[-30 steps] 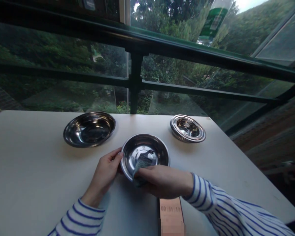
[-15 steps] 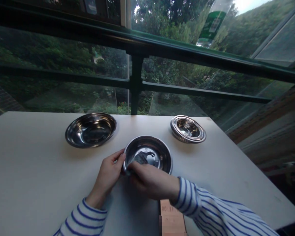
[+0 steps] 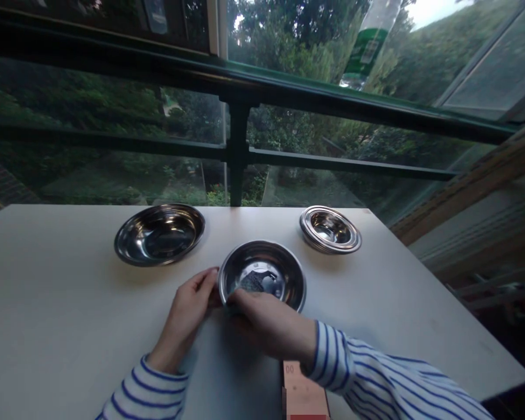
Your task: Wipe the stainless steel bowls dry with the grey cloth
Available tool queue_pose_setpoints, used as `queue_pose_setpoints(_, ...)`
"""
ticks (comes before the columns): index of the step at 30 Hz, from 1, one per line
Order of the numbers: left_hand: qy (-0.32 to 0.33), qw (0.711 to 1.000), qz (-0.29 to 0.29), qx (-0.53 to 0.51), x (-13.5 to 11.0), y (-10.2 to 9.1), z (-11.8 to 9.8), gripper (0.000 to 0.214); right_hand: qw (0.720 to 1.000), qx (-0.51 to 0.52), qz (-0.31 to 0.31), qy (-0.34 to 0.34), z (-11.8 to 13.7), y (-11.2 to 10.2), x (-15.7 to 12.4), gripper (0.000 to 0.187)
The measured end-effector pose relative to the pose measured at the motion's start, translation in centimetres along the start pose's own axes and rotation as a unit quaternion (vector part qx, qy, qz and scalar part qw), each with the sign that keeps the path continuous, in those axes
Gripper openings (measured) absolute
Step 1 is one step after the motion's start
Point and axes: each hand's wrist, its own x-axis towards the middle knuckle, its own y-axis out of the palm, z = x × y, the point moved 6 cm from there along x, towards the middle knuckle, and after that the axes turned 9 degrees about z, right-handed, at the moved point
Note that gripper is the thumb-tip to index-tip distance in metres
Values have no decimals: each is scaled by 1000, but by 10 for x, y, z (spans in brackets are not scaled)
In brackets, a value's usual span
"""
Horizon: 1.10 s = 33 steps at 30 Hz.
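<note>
A round stainless steel bowl (image 3: 291, 265) is in front of me, its mouth turned up. My left hand (image 3: 186, 312) is closed at its left edge, thumb near the rim and the other fingers partly hidden beside or under it. Inside the bowl lies part of a dark grey cloth (image 3: 252, 282). My right hand (image 3: 269, 324) is closed on this cloth at the near-left rim, with the thumb on the inner side. Its other fingers are hidden below the rim.
A wider steel basin (image 3: 133, 242) is at the back left of the white table (image 3: 61, 315). Several small steel bowls (image 3: 352, 242) are stacked at the back right. A pinkish box-like object (image 3: 304, 394) lies under my right forearm. A bottle (image 3: 367, 46) stands by the green railing (image 3: 332, 96).
The view has shifted slightly. My left thumb has slipped outward from over the bowl's rim to its outer side. My right hand keeps the cloth at the near-left rim.
</note>
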Motion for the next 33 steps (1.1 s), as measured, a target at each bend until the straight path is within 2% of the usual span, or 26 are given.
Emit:
queue_pose_setpoints(2, -26, 998, 49, -10, -4, 7, 8, 37, 999, 3, -31, 18, 0, 3, 12, 22)
queue_pose_setpoints(3, -26, 998, 55, -20, -6, 8, 10, 37, 999, 3, -38, 21, 0, 5, 16, 21)
queue_pose_setpoints(7, -23, 999, 30, -34, -9, 5, 12, 42, 999, 2, -33, -3, 6, 4, 14, 19)
queue_pose_setpoints(10, -17, 1000, 15, -18, -7, 1, 8, 46, 998, -10, 31, -46, 8, -2, -7, 16)
queue_pose_setpoints(11, -12, 1000, 10, -12, -7, 0, 6, 48, 995, -21, 74, -63, 9, -4, -15, 18)
queue_pose_setpoints(13, -8, 1000, 10, 0, -6, -1, 4, 52, 988, -34, 137, -59, 4, -8, -29, 21)
queue_pose_setpoints(15, -3, 1000, 17, 13, -4, 1, 4, 52, 984, -34, 167, -48, 0, -9, -35, 24)
queue_pose_setpoints(17, 15, 999, 17, 33, -2, 2, 2, 47, 987, -24, 156, -38, -1, -5, -29, 27)
queue_pose_setpoints(20, 54, 996, -5, 70, 0, -2, -2, 38, 997, 6, 59, -43, 2, -1, -14, 29)
queue_pose_setpoints(21, 56, 996, -9, 75, 1, -4, -2, 38, 998, 10, 48, -50, 3, 0, -12, 29)
queue_pose_setpoints(22, 50, 996, -7, 75, 2, -5, -2, 40, 997, 8, 53, -57, 4, 1, -13, 27)
queue_pose_setpoints(26, 22, 997, 14, 73, 3, -8, 2, 51, 987, -22, 150, -56, 1, -1, -28, 21)
queue_pose_setpoints(28, 34, 996, 14, 85, 3, -7, 1, 49, 986, -17, 153, -62, 1, -2, -29, 22)
queue_pose_setpoints(30, 49, 994, 10, 95, 4, -5, -1, 44, 991, -6, 114, -65, 4, 2, -20, 23)
queue_pose_setpoints(32, 58, 993, 3, 98, 5, -5, -3, 40, 998, -3, 34, -45, 5, 4, -7, 21)
queue_pose_setpoints(33, 59, 993, 0, 99, 6, -6, -4, 39, 999, -8, 13, -35, 6, 6, -1, 21)
